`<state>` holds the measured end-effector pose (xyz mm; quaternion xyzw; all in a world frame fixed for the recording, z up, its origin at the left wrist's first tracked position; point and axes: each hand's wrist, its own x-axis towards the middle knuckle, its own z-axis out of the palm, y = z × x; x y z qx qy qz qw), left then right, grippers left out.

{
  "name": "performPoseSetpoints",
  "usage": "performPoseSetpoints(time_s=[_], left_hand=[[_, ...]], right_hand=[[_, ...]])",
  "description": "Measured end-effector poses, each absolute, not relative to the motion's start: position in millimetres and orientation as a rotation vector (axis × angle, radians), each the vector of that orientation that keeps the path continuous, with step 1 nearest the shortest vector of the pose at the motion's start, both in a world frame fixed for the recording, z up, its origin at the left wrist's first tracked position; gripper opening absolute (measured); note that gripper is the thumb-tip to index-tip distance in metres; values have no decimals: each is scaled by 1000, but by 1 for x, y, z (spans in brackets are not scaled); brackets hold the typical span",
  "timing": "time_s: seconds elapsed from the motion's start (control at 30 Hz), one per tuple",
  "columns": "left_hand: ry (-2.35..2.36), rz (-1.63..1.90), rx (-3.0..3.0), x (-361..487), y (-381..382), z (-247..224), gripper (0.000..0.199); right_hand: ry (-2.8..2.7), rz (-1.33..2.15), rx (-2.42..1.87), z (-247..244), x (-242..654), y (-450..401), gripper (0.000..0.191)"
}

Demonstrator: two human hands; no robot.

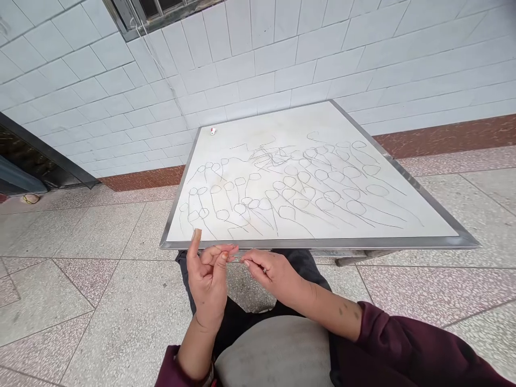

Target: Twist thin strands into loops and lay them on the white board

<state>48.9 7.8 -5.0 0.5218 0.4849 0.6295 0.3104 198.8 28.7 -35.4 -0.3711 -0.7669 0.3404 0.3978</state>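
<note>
At the far left, a small tan thing [30, 199], too little to make out, lies on the floor by a dark doorway [24, 145]. A pale cord [155, 54] hangs from the window [157, 12] toward the table's far left corner, and a little red and white thing [213, 131] sits at that corner. Thin dark loops with long tails [288, 194], wire or thread, cover much of the table from left to right, with a tangle on the far side; they lie between that little thing and the hands.

The left hand [209, 279], just at the table's near edge, points its forefinger up, a tan covering on the tip, while its thumb presses toward the curled fingers. Close on its right, the right hand [278, 274] has thumb and forefinger pinched together; I cannot tell what either one grips. Both hide part of the near edge, above dark trousers [236, 322].

The table [322, 242] is white with a grey metal rim, near a wall [278, 59] of pale tiles with a red-brown strip [447, 137] at its foot, and the floor [105, 312] is speckled stone in grey and pink
</note>
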Motion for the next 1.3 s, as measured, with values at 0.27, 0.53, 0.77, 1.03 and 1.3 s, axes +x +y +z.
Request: performPoseSetpoints(time_s=[0.27,0.53,0.77,1.03,1.3], left_hand=[[1494,1405,2065,30,5,-25,57],[1369,1158,2316,17,6,-33,59],[1280,981,2292,17,5,-20,62],[1211,833,2157,20,8,-3,61],[1146,758,2021,19,13,11,58]], right_hand=[[-2065,645,-902,-37,201,30,21],[-2175,470,-885,-29,209,32,21],[-2254,231,-866,-39,213,38,21],[-2388,225,-686,-31,224,44,25],[-2461,199,-550,-39,231,47,26]])
